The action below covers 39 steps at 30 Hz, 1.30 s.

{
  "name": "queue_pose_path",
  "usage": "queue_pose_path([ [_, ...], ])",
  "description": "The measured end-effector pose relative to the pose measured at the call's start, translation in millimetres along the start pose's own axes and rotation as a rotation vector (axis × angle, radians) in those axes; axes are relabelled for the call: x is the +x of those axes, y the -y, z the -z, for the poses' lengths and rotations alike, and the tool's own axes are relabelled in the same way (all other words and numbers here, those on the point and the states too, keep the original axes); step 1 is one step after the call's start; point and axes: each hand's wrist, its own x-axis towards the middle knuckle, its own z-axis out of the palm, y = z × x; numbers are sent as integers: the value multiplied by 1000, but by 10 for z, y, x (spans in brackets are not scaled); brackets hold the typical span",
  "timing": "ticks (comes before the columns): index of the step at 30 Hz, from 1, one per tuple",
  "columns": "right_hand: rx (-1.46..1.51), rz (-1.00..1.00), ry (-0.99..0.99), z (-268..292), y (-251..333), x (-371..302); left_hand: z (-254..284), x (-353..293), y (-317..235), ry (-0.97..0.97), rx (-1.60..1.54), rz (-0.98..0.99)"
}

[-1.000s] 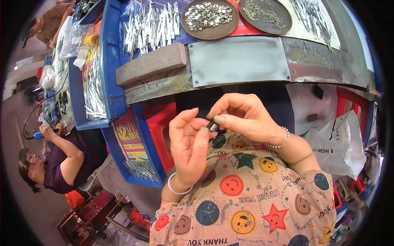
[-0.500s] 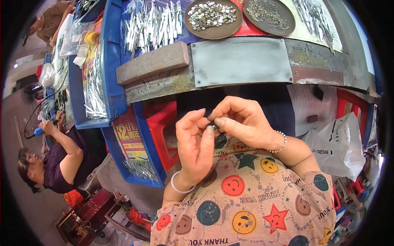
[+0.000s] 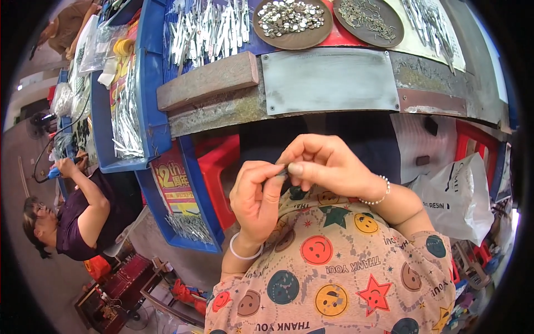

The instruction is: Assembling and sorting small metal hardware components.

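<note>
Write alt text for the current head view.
Left hand and right hand pinch a small dark piece between them. Beyond, a workbench bears two brown dishes of small metal parts; a blue tray stands to the left.

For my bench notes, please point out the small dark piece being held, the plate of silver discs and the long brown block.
Small dark piece point(image 3: 283, 171): head view, its visible bit.
Plate of silver discs point(image 3: 300, 43): head view, bare lower part.
Long brown block point(image 3: 208, 82): head view, middle of face.

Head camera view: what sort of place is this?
Probably an assembly workshop, judging by a blue tray of slim metal pieces, a brown dish of shiny discs on the workbench, and a co-worker holding a blue tool.
</note>
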Motion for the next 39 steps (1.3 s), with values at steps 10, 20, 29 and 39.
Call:
queue_pose_path([
  [10,-108,-196,-24,1,-37,31,114,60,31,64,-575,505],
  [20,-208,-203,-99,-157,-45,316,328,141,216,43,-732,567],
  [29,-605,-167,35,-440,-123,649,785,107,403,133,-229,418],
  [39,-805,-193,259,-835,-231,1008,2368,202,169,-495,447,30],
])
